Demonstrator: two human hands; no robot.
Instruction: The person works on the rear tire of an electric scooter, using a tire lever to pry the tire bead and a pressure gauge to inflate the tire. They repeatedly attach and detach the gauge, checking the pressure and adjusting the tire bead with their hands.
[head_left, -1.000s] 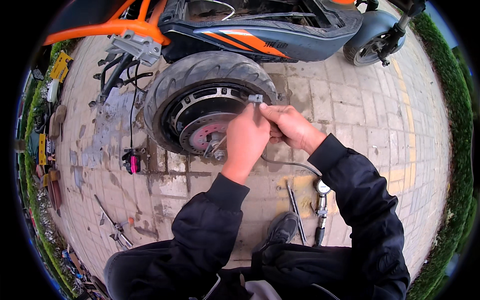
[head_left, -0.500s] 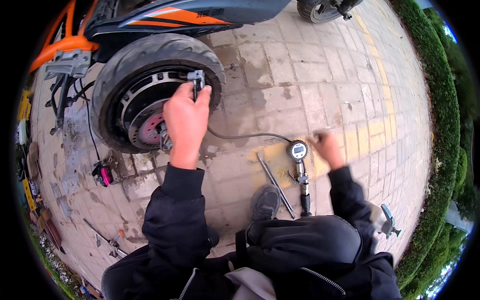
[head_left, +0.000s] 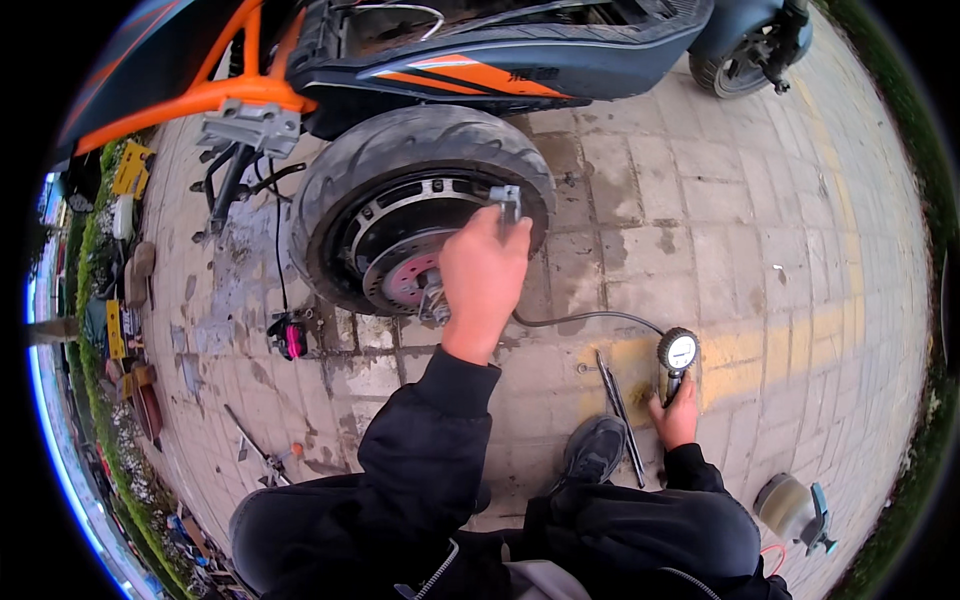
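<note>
My left hand (head_left: 482, 280) grips a small metal air chuck (head_left: 506, 200) over the rim of a black tire (head_left: 420, 135). This wheel has a hub with a pink-centred brake disc (head_left: 398, 282) and lies on its side on the paving; whether the chuck is seated on a valve cannot be seen. A thin black hose (head_left: 590, 317) runs from under my left hand to a round inflator gauge (head_left: 678, 350). Lower right of the wheel, my right hand (head_left: 677, 415) is wrapped round the gauge's handle. Two long metal bars (head_left: 620, 418) lie beside it, near my shoe (head_left: 590, 450).
An orange-and-grey scooter (head_left: 470, 75) stands behind the wheel. A black-and-pink tool (head_left: 291, 338) and metal tools (head_left: 265, 460) lie leftward. A translucent container (head_left: 785, 505) sits lower right. Boxes (head_left: 128, 170) line the left edge, a hedge the right.
My right hand left the chuck, moved down and right, and took hold of the gauge's handle. My left hand stays on the chuck. The view shifted between frames.
</note>
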